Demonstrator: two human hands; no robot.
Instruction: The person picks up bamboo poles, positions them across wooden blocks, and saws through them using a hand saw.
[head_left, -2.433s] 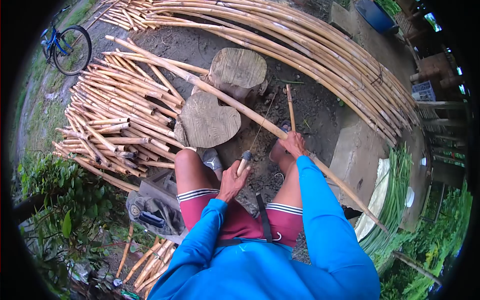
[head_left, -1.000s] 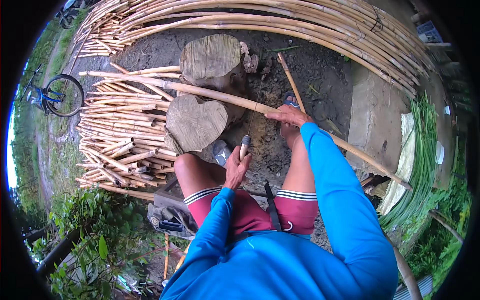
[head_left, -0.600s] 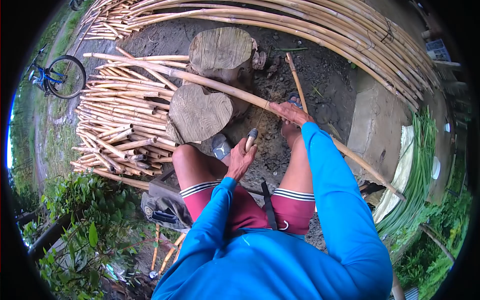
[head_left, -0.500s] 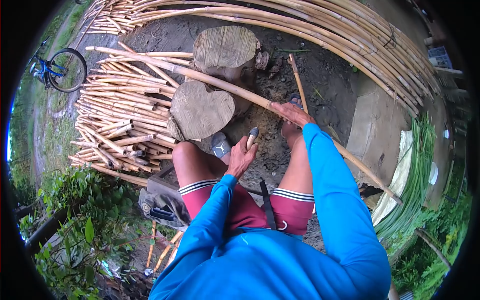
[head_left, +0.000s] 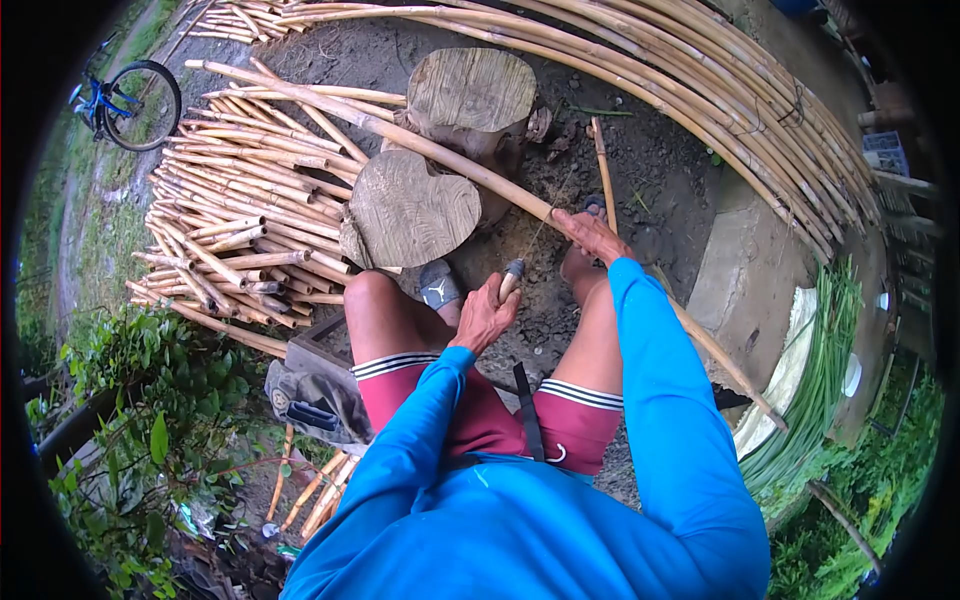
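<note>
My left hand (head_left: 484,316) is closed around the pale wooden handle of a knife (head_left: 513,270) with a dark collar. Its thin blade is seen almost edge-on, so its shape is hard to make out. My right hand (head_left: 592,236) grips a long bamboo pole (head_left: 450,160), which slants from the upper left, past two stumps, down to the lower right. The knife's handle is apart from the pole and below it. Whether the blade touches the pole cannot be made out.
Two cut wooden stumps (head_left: 415,210) stand ahead. Piled short bamboo lengths (head_left: 240,200) lie left, and long bundled poles (head_left: 690,70) curve across the top right. A concrete ledge (head_left: 735,260), green stalks (head_left: 825,350), a bicycle (head_left: 140,105) and a leafy bush (head_left: 150,430) surround me.
The view has tilted slightly, so the bicycle and pole's far end appear higher. Both hands keep their holds on the knife and the bamboo pole, with little other movement.
</note>
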